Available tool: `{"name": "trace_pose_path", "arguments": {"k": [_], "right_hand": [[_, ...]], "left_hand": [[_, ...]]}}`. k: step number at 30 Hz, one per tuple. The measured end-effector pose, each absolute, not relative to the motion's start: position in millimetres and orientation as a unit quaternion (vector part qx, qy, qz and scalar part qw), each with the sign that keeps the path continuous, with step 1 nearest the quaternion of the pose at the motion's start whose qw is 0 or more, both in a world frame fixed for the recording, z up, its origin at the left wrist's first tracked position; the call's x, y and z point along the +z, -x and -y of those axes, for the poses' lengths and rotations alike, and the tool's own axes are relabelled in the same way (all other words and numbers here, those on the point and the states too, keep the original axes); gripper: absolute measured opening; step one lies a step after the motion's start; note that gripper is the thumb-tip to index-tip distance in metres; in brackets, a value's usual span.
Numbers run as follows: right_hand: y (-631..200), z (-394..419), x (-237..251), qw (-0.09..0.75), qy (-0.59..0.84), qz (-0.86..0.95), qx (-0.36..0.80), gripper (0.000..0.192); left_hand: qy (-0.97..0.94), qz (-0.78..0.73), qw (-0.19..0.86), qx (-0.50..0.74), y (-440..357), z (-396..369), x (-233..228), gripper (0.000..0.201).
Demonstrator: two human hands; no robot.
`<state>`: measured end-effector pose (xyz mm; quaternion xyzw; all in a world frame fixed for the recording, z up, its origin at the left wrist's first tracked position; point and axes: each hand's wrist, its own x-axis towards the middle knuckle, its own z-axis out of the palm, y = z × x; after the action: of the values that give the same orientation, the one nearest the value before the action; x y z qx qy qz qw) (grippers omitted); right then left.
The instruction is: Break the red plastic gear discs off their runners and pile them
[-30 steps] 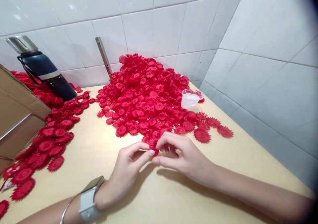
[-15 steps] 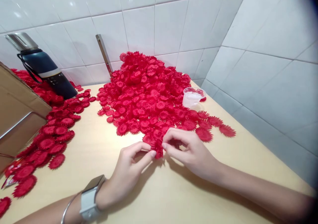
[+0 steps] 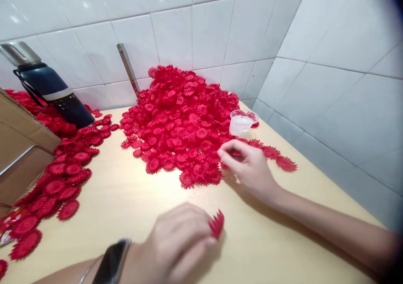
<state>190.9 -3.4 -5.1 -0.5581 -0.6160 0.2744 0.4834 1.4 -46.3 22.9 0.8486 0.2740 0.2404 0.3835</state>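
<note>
My left hand (image 3: 181, 238), slightly blurred and wearing a watch, pinches a red fringed flower piece (image 3: 217, 224) by its edge, low over the bare front part of the table. Beyond it rises a big heap of similar red fringed pieces (image 3: 185, 124). My right hand (image 3: 250, 168) is at the heap's front right edge, thumb and index finger pinched together against the red. Whether a piece is between those fingertips cannot be made out from the red behind them.
A clear plastic cup (image 3: 242, 123) stands right of the heap. At left are a dark blue bottle (image 3: 64, 93), a cardboard box (image 3: 22, 145) and more scattered red pieces (image 3: 69, 191). A metal strip (image 3: 128, 70) leans on the tiled wall (image 3: 208, 32).
My hands were together at the heap's front edge. The left has drawn back towards me with a red flower piece; the right has moved up and slightly right along the heap.
</note>
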Motion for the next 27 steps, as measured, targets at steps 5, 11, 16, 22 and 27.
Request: {"name": "trace_pose_path", "arguments": {"k": [5, 11, 16, 22, 27], "right_hand": [[-194.9, 1.0, -3.1, 0.506, 0.534, 0.625, 0.263, 0.003], [-181.8, 19.5, 4.3, 0.410, 0.452, 0.724, 0.321, 0.007], [-175.0, 25.4, 4.6, 0.350, 0.434, 0.735, 0.386, 0.013], [-174.2, 23.7, 2.4, 0.353, 0.447, 0.663, 0.486, 0.014], [-171.5, 25.1, 3.5, 0.362, 0.435, 0.567, 0.599, 0.011]], "left_hand": [[-0.709, -0.435, 0.467, 0.302, -6.1, 39.7, 13.8, 0.012], [-0.557, -0.467, 0.592, 0.349, -11.4, 23.9, 2.4, 0.012], [-0.574, -0.454, 0.589, 0.344, -10.8, 27.4, 3.8, 0.011], [-0.595, -0.450, 0.578, 0.331, -10.4, 28.8, 4.1, 0.012], [-0.600, -0.444, 0.587, 0.313, -9.7, 31.3, 5.1, 0.013]]}}
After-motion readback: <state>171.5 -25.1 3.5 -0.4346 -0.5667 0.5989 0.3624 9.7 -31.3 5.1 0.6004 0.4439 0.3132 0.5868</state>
